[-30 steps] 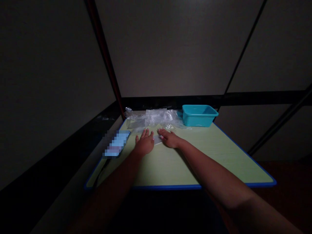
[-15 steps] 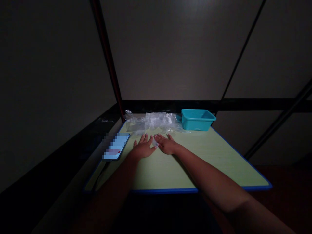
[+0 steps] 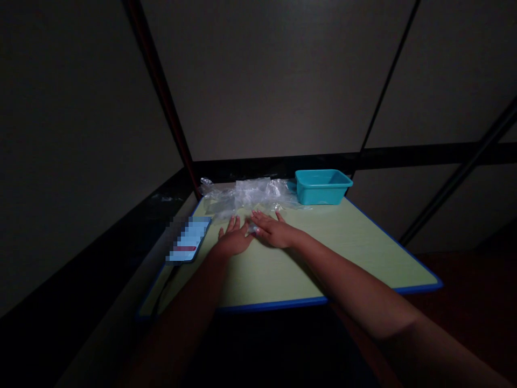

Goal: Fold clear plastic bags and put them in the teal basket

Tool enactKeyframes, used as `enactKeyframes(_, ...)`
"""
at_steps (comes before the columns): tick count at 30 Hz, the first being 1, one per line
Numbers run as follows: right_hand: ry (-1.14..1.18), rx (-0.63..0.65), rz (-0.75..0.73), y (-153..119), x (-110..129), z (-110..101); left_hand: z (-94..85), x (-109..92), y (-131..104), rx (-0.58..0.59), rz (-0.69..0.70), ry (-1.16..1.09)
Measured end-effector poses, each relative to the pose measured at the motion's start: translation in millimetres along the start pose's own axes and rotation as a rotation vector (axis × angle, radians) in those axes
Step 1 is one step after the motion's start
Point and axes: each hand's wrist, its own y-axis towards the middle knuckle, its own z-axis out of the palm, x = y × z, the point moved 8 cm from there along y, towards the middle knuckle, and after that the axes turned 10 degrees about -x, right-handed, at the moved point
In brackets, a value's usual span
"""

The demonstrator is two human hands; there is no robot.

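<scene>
My left hand (image 3: 234, 238) lies palm down on the pale green table (image 3: 274, 280), its fingers stretched forward and apart. My right hand (image 3: 274, 230) is also flat, fingers pointing to the far left, its thumb side close against the left thumb. Between the two hands shows a small whitish, see-through scrap (image 3: 252, 229), perhaps plastic; the hands cover part of it. Just beyond the fingertips spreads a crumpled heap of clear plastic bags (image 3: 254, 193) along the table's far edge.
A turquoise plastic basin (image 3: 323, 189) stands at the far right corner. On the left edge lies a phone (image 3: 194, 237) with a lit, blurred screen; a dark cord (image 3: 166, 288) runs from it. Dark wall panels enclose the back and left.
The view has tilted slightly. My right fingers have slid a little forward, and the two hands have shifted slightly against each other around the whitish scrap.
</scene>
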Motion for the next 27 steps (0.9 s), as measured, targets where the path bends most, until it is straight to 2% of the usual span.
enactKeyframes(4,0.046,0.083,0.011,-6,15,6,2.8,2,1,0.003,0.029,0.036)
enactKeyframes(8,0.064,0.115,0.014,-6,15,14,3.3,2,2,0.007,0.03,0.058)
enactKeyframes(15,0.103,0.205,0.065,-7,1,21,1.3,4,1,0.029,-0.019,0.018)
enactKeyframes(20,0.048,0.272,0.108,-7,-12,20,-0.5,4,0,0.027,-0.042,-0.011)
enactKeyframes(27,-0.03,0.199,0.174,-1,-37,13,-0.1,5,1,0.017,-0.038,0.008)
